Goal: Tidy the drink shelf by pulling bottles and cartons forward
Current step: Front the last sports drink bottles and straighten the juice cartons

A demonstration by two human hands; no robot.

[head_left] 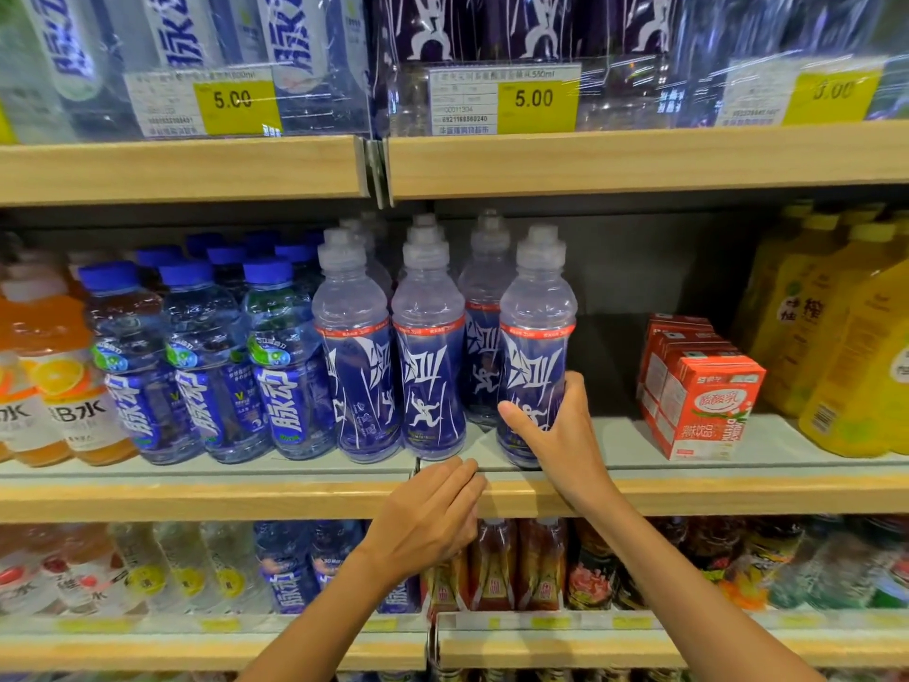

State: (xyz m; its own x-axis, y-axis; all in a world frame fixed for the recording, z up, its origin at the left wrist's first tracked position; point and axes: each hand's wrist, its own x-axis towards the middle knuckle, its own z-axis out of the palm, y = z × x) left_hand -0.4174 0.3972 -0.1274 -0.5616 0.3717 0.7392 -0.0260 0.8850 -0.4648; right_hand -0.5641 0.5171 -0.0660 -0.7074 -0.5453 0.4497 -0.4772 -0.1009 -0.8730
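While the right grip [556,435] clasps the bottle [536,332] low at the shelf [196,499] front and the left grip [428,519] lies relaxed at the edge, a hasty tug could tip it onto its neighbour [427,366].

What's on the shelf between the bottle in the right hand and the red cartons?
Nothing: in the head view only bare grey shelf shows between the purple bottle that the right hand grips and the red cartons.
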